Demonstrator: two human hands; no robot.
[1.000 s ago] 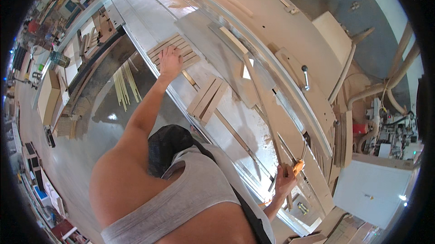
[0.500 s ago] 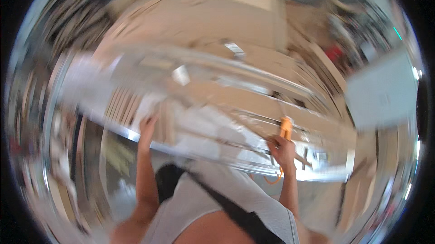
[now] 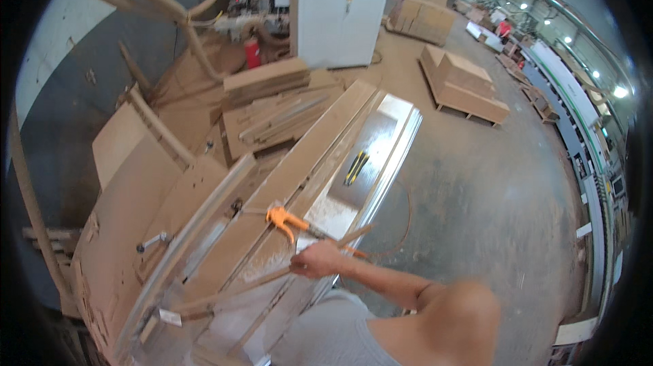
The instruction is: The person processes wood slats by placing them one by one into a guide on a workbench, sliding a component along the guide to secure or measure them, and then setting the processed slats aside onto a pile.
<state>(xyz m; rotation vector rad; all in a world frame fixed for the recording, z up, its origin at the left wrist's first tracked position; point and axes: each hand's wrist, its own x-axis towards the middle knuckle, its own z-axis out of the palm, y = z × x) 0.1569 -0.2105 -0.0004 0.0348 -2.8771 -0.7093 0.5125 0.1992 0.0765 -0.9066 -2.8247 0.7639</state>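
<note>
My right hand (image 3: 317, 259) is closed around a long thin wooden strip (image 3: 262, 276), which slants over the machine table (image 3: 354, 192). Just beyond the knuckles lies an orange air blow gun (image 3: 289, 220), its hose trailing off the table edge to the right. Whether my fingers touch the gun I cannot make out. Farther up the table, a yellow and black hand tool (image 3: 356, 167) rests on a dark metal plate. Sawdust covers much of the table and its rails. My left hand is out of view.
A large dusty brown panel surface (image 3: 129, 216) lies to the left. Stacked boards (image 3: 265, 84), a red cylinder (image 3: 252, 53) and a white cabinet (image 3: 340, 12) stand at the far side. A pallet of boards (image 3: 466, 87) sits on the floor (image 3: 476, 189). A long machine runs along the right.
My view has swung toward the right, bringing the workshop floor into sight. My left hand has left the picture. My right hand still grips the strip beside the orange gun.
</note>
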